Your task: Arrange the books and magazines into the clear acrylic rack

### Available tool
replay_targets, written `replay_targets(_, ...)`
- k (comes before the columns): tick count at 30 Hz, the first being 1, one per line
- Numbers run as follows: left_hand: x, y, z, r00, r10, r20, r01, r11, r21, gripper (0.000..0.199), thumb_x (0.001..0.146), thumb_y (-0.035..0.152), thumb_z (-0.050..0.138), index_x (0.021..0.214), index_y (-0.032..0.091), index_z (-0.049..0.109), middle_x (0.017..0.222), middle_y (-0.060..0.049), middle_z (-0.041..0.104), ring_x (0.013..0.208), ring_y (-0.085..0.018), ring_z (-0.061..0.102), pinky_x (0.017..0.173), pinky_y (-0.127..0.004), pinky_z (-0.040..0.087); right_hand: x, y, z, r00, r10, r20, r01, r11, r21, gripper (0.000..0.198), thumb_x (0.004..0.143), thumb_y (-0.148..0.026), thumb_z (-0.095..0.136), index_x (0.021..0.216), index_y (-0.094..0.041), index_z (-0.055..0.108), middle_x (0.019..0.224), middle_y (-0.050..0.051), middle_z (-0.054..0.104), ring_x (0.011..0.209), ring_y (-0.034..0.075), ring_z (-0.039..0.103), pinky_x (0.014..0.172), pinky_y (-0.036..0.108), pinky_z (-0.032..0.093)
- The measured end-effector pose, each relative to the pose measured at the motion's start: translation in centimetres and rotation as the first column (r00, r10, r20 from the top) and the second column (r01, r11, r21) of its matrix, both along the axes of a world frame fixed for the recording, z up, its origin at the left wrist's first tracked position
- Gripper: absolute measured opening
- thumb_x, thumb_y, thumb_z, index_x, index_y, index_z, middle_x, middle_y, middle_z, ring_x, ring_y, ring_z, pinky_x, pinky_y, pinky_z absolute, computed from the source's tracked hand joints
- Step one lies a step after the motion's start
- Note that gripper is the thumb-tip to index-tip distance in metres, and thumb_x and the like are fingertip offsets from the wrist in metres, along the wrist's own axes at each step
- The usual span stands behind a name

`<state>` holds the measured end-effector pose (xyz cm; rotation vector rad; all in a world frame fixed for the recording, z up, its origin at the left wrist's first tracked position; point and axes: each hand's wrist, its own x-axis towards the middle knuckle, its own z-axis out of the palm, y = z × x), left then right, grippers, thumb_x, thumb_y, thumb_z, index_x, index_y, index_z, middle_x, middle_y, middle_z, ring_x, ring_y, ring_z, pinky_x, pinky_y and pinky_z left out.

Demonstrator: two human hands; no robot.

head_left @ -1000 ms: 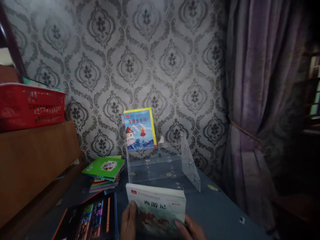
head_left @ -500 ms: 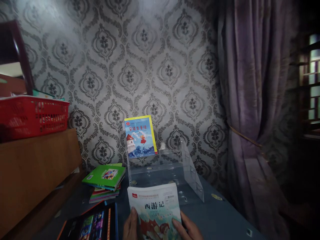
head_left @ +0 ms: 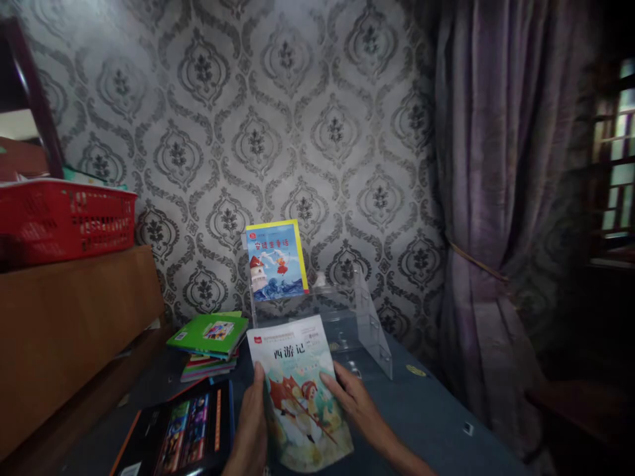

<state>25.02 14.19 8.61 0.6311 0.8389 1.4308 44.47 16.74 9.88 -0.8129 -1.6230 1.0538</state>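
Clear plastic forms the book stand (head_left: 373, 337) at the back of the blue-grey table (head_left: 426, 416), with a blue-and-yellow storybook (head_left: 278, 264) at its upper left; a green-topped stack of books (head_left: 206, 337) and a black book (head_left: 151, 433) lie further left. Before the stand, partly blocking it, is the paperback titled 西游记 (head_left: 302, 396). The left hand (head_left: 251, 423) and right hand (head_left: 360, 404) pinch its opposite long edges, thumbs on the front. Its cover faces the person, title uppermost, long axis pointing towards the stand, top leaning slightly left.
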Motion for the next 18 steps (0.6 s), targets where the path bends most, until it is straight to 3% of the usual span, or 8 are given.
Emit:
replay_targets(5,-0.6,0.1,2.4,1.000,0.010,0.001,-0.010,0.999,0.047,0.052,0.093,0.054,0.055,0.127,0.017,0.067,0.118,-0.016,0.074,0.118,-0.032,0.066,0.106,-0.048,0.049,-0.3,1.3,0.6,0.999,0.028,0.023,-0.028,0.999,0.032,0.064,0.082,-0.070,0.059,0.111,-0.015,0.071,0.104,0.013,0.076,0.089,0.031,0.069,0.081,0.043,0.056)
replay_targets(9,-1.0,1.8,4.5,0.999,0.028,-0.029,-0.023,0.989,0.145,0.050,0.094,0.053,0.053,0.127,0.018,0.067,0.120,-0.014,0.074,0.122,-0.030,0.064,0.107,-0.044,0.050,-0.4,3.4,2.7,0.999,0.009,0.052,-0.016,0.993,0.120,0.060,0.084,-0.068,0.057,0.111,-0.015,0.070,0.107,0.012,0.075,0.095,0.032,0.069,0.081,0.042,0.056)
replay_targets(13,-1.0,4.7,8.6,0.993,0.082,-0.079,-0.064,0.976,0.209,0.046,0.097,0.049,0.048,0.122,0.016,0.068,0.115,-0.014,0.075,0.117,-0.028,0.067,0.104,-0.043,0.053,-0.3,6.3,7.1,0.993,-0.064,0.103,0.034,0.961,0.275,0.058,0.085,-0.067,0.054,0.106,-0.015,0.070,0.104,0.012,0.075,0.095,0.032,0.068,0.081,0.042,0.056)
replay_targets(18,-1.3,8.7,16.2,0.969,0.159,-0.191,-0.075,0.920,0.386,0.052,0.100,0.053,0.040,0.122,0.015,0.066,0.109,-0.015,0.077,0.107,-0.027,0.072,0.097,-0.046,0.057,0.0,9.7,14.6,0.957,-0.228,0.177,0.125,0.880,0.458,0.051,0.089,-0.062,0.049,0.101,-0.015,0.068,0.096,0.011,0.074,0.087,0.029,0.067,0.073,0.038,0.056)
